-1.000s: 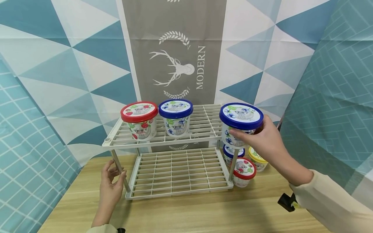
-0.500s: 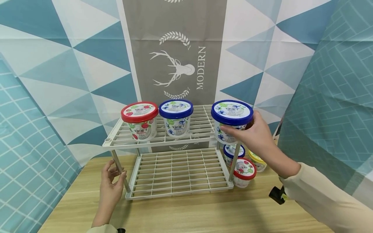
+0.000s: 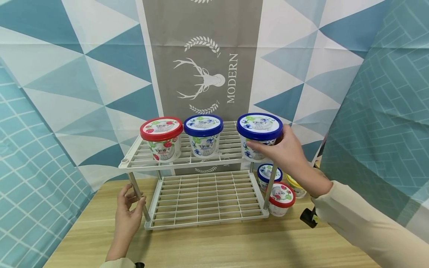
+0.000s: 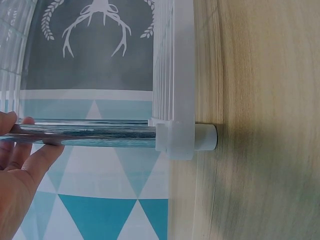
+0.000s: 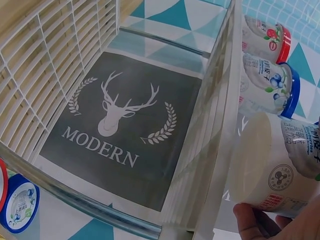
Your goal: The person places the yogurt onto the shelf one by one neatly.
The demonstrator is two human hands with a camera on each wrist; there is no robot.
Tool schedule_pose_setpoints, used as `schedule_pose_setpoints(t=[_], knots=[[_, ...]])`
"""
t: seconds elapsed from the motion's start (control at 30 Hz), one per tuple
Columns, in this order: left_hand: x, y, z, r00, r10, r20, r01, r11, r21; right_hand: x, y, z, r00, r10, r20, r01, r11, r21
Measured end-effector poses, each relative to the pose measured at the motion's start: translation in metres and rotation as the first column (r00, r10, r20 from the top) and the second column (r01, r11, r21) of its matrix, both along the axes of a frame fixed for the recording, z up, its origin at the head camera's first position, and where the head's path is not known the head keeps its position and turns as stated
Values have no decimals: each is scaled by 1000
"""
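Observation:
My right hand [image 3: 289, 152] grips a blue-lidded tub with blueberry pictures [image 3: 259, 125] at the right end of the white rack's upper shelf. In the right wrist view the base of this held tub [image 5: 252, 160] shows, at the shelf's outer side. Thumb and fingers of my left hand [image 3: 128, 214] hold the metal post [image 4: 100, 133] at the rack's front left corner. To the left on the upper shelf [image 3: 228, 143] stand another blue-lidded tub [image 3: 203, 136] and a red-lidded strawberry tub [image 3: 162, 139], side by side.
Beside the rack's right end, on the wooden table [image 3: 207, 247], stand a blue-lidded tub [image 3: 268, 172], a red-lidded tub [image 3: 281, 197] and a yellow-lidded tub [image 3: 296, 188], the last partly hidden. The lower shelf [image 3: 207, 197] is a white grid. Patterned cloth hangs close behind.
My right hand has carried the blue-lidded tub leftward over the upper shelf, toward the other two tubs. The left hand stays on the post.

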State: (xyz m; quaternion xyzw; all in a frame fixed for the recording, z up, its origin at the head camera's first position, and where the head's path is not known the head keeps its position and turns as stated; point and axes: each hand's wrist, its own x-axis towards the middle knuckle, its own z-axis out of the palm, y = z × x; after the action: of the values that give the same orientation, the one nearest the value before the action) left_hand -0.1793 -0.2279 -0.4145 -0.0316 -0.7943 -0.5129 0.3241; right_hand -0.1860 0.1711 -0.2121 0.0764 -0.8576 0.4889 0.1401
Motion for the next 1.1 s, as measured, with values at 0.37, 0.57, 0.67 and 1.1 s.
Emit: schedule_pose_setpoints(t=[0.37, 0.57, 0.67, 1.1], knots=[[0, 0, -1, 1000, 0, -5, 0, 1000, 8, -9, -5, -5, 1000, -16, 5, 16, 1000, 6], [0, -1, -2, 1000, -5, 1, 5, 1000, 2, -13, -7, -8, 1000, -27, 5, 27, 1000, 12], [0, -1, -2, 1000, -8, 0, 8, 1000, 1, -15, -9, -9, 1000, -26, -2, 26, 1000, 11], [0, -1, -1, 1000, -2, 3, 2, 1000, 12, -19, -15, -5, 1000, -16, -2, 16, 1000, 15]])
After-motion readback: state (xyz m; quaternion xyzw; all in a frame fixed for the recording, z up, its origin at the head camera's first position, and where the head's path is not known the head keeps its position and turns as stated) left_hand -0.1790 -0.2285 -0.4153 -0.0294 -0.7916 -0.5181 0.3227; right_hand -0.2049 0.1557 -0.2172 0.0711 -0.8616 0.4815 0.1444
